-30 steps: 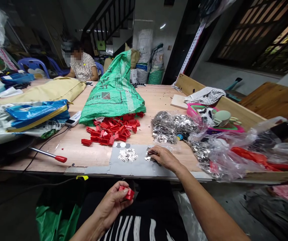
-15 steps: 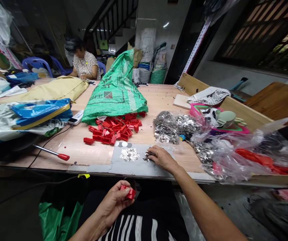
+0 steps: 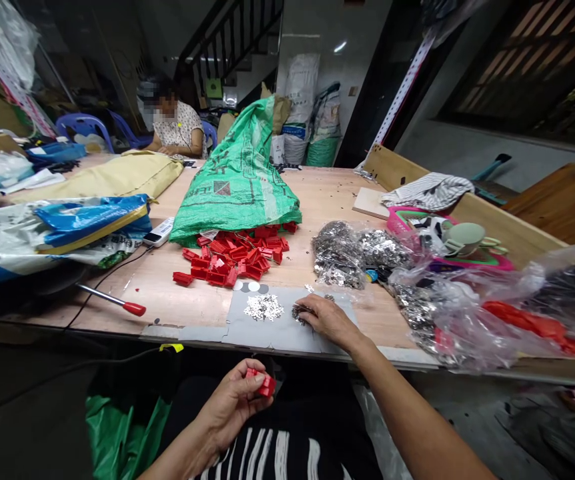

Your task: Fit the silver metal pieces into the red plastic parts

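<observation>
My left hand (image 3: pixel 231 404) is held over my lap, below the table edge, with its fingers closed on a small red plastic piece (image 3: pixel 263 383). My right hand (image 3: pixel 328 320) rests on a grey mat (image 3: pixel 277 330) on the wooden table (image 3: pixel 317 193); its fingertips pinch at small silver metal bits (image 3: pixel 299 312). A second little heap of silver bits (image 3: pixel 263 307) lies on the mat to the left. Behind the mat, several red plastic pieces (image 3: pixel 232 259) spill from a green woven sack (image 3: pixel 240 180).
Clear bags of silver parts (image 3: pixel 352 253) and crumpled plastic (image 3: pixel 492 307) fill the right side. A red-handled screwdriver (image 3: pixel 115 301), a remote (image 3: pixel 159 232) and blue-and-white bags (image 3: pixel 57 230) lie at the left. Another person (image 3: pixel 175 127) sits at the far end.
My right hand has stayed at the silver bits on the mat, and my left hand still holds the red piece. The view has shifted slightly.
</observation>
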Available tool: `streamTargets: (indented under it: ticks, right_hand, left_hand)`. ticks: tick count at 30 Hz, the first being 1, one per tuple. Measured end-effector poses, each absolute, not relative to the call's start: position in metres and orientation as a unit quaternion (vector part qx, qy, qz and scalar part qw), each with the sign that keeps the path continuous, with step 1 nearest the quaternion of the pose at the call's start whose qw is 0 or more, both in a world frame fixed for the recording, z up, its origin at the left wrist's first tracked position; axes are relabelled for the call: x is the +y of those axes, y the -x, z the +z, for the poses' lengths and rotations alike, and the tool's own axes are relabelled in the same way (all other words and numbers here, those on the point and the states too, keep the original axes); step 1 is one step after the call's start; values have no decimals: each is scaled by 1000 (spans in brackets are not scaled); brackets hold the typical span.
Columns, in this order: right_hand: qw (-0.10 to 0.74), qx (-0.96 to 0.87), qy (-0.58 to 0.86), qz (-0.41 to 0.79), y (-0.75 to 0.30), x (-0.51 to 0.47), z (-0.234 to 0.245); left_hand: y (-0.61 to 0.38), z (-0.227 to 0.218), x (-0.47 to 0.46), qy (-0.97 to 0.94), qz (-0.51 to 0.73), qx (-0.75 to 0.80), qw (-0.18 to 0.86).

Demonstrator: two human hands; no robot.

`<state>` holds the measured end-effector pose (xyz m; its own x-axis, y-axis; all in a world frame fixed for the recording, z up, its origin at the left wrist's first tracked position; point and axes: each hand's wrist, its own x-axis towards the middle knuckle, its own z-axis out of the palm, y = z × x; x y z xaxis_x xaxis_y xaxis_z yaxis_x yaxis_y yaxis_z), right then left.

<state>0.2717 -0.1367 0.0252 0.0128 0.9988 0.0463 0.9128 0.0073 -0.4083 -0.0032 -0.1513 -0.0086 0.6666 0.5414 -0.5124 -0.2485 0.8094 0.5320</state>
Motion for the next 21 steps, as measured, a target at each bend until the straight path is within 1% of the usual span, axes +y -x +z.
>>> streamTargets:
  ticks: [4, 8, 15, 21]
  right_hand:
    - [180, -646, 737, 85, -288, -130, 27]
    - [164, -593, 787, 48, -305, -122, 31]
    - [124, -563, 816, 51, -300, -99, 34]
    - [144, -572, 804, 77, -292, -92, 33]
  left_hand:
    - [6, -7, -151, -202, 226, 368, 879]
    - [6, -9, -151, -198, 229, 369, 879]
    - [2, -15, -150, -198, 227, 370, 879]
    - [7, -10, -150, -206, 232, 366, 877]
